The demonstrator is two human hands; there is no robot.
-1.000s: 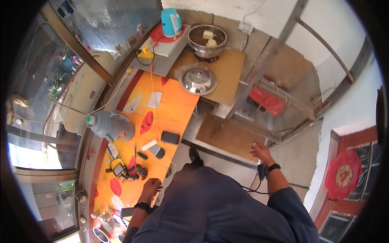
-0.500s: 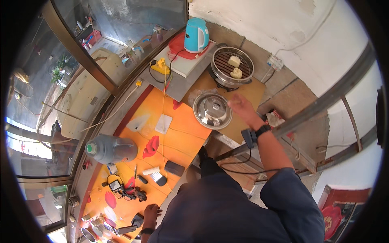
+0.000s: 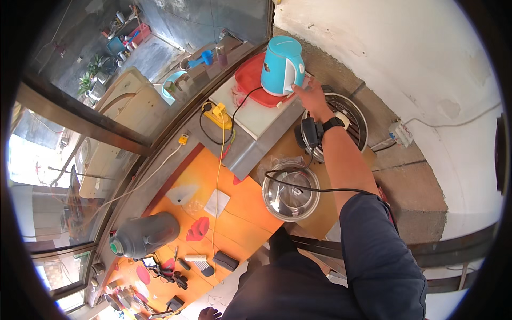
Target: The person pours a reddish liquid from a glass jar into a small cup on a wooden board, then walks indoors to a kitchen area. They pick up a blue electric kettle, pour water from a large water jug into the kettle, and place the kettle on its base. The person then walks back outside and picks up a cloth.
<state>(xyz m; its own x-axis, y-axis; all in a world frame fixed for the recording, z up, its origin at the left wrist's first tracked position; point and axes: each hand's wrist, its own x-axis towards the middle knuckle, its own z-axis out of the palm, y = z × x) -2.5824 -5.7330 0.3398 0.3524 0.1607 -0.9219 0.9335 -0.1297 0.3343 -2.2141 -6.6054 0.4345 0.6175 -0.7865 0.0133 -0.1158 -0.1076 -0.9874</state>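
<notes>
At the far end of the grey counter point(image 3: 255, 146), the blue kettle point(image 3: 273, 64) stands on a red tray point(image 3: 247, 81) near the edge of a white slab point(image 3: 245, 120). Room is wider leftward over the tray; rightward, the steamer pot point(image 3: 365, 121) lies beneath the right forearm point(image 3: 344, 160). Kettle upright, long axis vertical, handle point(image 3: 290, 73) facing right. Right hand point(image 3: 312, 100) at the handle's lower end, fingers partly curled; closure cannot be determined. Left hand point(image 3: 209, 313) at the lower border, largely cut off, its hold unverifiable

Turquoise kettle point(image 3: 278, 63) on red tray point(image 3: 248, 78) atop white board point(image 3: 258, 118)
</notes>
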